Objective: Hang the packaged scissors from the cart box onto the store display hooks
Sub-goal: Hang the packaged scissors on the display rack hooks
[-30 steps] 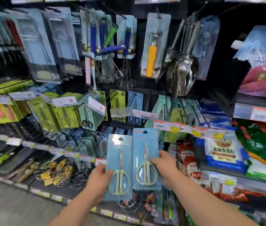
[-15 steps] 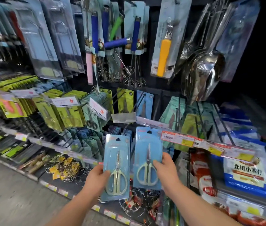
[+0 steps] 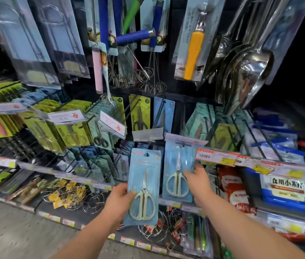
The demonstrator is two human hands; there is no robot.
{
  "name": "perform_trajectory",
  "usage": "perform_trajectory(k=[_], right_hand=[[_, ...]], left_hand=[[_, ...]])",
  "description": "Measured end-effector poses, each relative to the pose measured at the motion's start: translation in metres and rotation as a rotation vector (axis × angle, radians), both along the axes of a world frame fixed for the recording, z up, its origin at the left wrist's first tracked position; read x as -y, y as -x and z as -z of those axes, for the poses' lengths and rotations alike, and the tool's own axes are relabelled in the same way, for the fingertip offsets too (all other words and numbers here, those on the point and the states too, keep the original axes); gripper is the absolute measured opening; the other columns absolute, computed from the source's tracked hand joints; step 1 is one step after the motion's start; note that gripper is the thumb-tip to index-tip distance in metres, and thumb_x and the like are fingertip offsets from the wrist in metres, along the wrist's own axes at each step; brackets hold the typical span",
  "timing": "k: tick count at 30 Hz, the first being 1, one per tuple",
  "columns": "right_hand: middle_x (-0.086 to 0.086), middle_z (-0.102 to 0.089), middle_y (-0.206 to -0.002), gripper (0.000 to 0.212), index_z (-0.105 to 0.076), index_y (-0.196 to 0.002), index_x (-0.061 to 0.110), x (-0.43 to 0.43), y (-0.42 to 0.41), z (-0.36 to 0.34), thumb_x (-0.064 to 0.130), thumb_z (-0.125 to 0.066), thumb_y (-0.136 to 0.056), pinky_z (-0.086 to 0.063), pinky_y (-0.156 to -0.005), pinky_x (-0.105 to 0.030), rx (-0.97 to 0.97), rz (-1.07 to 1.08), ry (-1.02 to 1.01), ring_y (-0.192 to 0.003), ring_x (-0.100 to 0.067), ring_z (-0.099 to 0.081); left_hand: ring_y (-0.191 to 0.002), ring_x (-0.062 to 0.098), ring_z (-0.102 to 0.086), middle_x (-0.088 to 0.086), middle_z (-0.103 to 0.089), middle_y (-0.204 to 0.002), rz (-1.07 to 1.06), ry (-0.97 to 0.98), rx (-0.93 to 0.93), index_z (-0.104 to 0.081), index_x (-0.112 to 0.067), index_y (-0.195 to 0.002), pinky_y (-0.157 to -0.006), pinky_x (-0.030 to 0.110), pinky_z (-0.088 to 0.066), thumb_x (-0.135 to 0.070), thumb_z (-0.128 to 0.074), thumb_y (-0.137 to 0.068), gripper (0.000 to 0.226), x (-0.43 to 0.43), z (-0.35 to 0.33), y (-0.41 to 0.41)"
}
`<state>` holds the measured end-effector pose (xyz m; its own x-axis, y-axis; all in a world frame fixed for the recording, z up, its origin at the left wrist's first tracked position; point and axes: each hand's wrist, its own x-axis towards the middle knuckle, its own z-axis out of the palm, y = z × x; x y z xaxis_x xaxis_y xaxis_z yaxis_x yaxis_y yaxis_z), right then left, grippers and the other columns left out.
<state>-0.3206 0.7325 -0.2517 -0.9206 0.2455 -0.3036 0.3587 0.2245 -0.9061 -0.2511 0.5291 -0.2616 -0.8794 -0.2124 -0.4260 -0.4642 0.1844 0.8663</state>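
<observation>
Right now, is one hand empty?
No, the left hand holds the left scissors pack and the right hand holds the right scissors pack.

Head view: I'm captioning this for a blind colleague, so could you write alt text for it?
The left hand and right hand each hold a blue-carded scissors pack before crowded display hooks; the right pack is higher than the left pack. Whisks and steel scoops hang above.

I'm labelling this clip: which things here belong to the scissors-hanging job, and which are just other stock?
Job: left hand, left scissors pack, right hand, right scissors pack.
Other stock: whisks, orange-handled tool, steel ladles, green scissor cards, blue bag.
</observation>
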Motion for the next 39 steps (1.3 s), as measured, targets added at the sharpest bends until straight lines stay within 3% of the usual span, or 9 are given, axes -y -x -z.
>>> perform_trajectory(k=[4,7,11,17,21,24,26,36,39], right_hand=[[-0.021,-0.062,-0.106,0.036,-0.053,-0.125,-0.002,0.003,0.026,0.004,0.014,-0.051,-0.093,-0.04,-0.073,-0.03,0.089,0.062,-0.001,-0.085,-0.025,-0.054],[-0.017,-0.041,-0.145,0.049,-0.037,-0.14,0.0,0.007,0.047,0.004,0.027,-0.042,-0.099,-0.037,-0.098,-0.031,0.176,0.047,0.026,-0.128,-0.028,-0.044],[-0.009,-0.031,-0.153,0.054,-0.031,-0.144,0.007,0.005,0.055,0.004,0.034,-0.04,-0.099,-0.028,-0.109,-0.03,0.206,0.04,-0.023,-0.139,-0.026,-0.031],[-0.015,-0.054,-0.132,0.045,-0.05,-0.13,0.006,-0.001,0.027,0.003,0.036,-0.048,-0.095,-0.037,-0.101,-0.034,0.102,0.035,-0.013,-0.126,-0.032,-0.049],[-0.005,-0.068,-0.104,0.038,-0.062,-0.109,0.015,-0.004,-0.022,0.005,0.043,-0.041,-0.096,-0.05,-0.092,-0.037,0.082,-0.118,0.206,-0.098,-0.021,-0.064],[0.001,-0.068,-0.091,0.008,-0.062,-0.091,0.021,-0.004,-0.044,0.006,0.02,-0.054,-0.093,-0.054,-0.081,-0.03,-0.022,-0.191,0.067,-0.084,-0.014,-0.065],[-0.003,-0.07,-0.091,0.011,-0.06,-0.089,0.022,-0.003,-0.046,0.004,0.011,-0.057,-0.091,-0.056,-0.082,-0.036,-0.062,-0.14,0.047,-0.085,-0.019,-0.067],[-0.018,-0.069,-0.095,0.008,-0.062,-0.095,0.014,-0.011,-0.029,-0.001,0.017,-0.056,-0.092,-0.053,-0.077,-0.041,-0.087,-0.049,-0.029,-0.075,-0.032,-0.06],[-0.016,-0.069,-0.095,0.008,-0.062,-0.095,0.014,-0.01,-0.021,0.001,0.019,-0.056,-0.092,-0.052,-0.08,-0.04,-0.086,-0.062,-0.062,-0.081,-0.029,-0.063]], left_hand=[[-0.085,0.028,-0.069,0.015,-0.071,-0.096,0.03,-0.087,0.013,-0.06,-0.005,-0.104,-0.073,0.037,-0.057,-0.009,-0.055,-0.092,0.014,0.004,0.005,0.007],[-0.086,0.025,-0.068,0.012,-0.07,-0.097,0.056,-0.129,0.019,-0.06,-0.007,-0.103,-0.073,0.033,-0.056,-0.007,-0.054,-0.093,0.012,0.001,0.006,0.011],[-0.093,0.027,-0.067,0.015,-0.07,-0.103,0.089,-0.129,0.008,-0.06,-0.004,-0.105,-0.081,0.036,-0.054,-0.005,-0.052,-0.093,0.014,-0.003,0.01,0.016],[-0.085,0.018,-0.068,0.008,-0.07,-0.098,0.145,-0.191,0.007,-0.059,-0.01,-0.1,-0.068,0.024,-0.053,-0.004,-0.05,-0.094,0.013,-0.013,0.006,0.017],[-0.077,0.015,-0.064,0.006,-0.067,-0.093,0.196,-0.188,-0.009,-0.058,-0.014,-0.093,-0.056,0.017,-0.049,-0.004,-0.05,-0.094,0.013,-0.027,0.004,0.019],[-0.081,0.018,-0.065,0.008,-0.068,-0.095,0.225,-0.195,-0.025,-0.058,-0.015,-0.092,-0.072,0.03,-0.054,-0.004,-0.05,-0.094,0.014,-0.039,0.004,0.021],[-0.085,0.021,-0.065,0.011,-0.068,-0.097,0.237,-0.191,-0.039,-0.058,-0.015,-0.092,-0.082,0.037,-0.054,-0.004,-0.051,-0.094,0.013,-0.046,0.003,0.022],[-0.084,0.021,-0.062,0.02,-0.065,-0.103,0.258,-0.121,-0.072,-0.057,-0.004,-0.1,-0.078,0.033,-0.052,-0.009,-0.05,-0.094,0.01,-0.065,0.0,0.042],[-0.094,0.029,-0.063,0.022,-0.065,-0.108,0.232,-0.099,-0.07,-0.058,-0.007,-0.1,-0.089,0.043,-0.051,-0.013,-0.053,-0.093,0.011,-0.065,0.003,0.046]])
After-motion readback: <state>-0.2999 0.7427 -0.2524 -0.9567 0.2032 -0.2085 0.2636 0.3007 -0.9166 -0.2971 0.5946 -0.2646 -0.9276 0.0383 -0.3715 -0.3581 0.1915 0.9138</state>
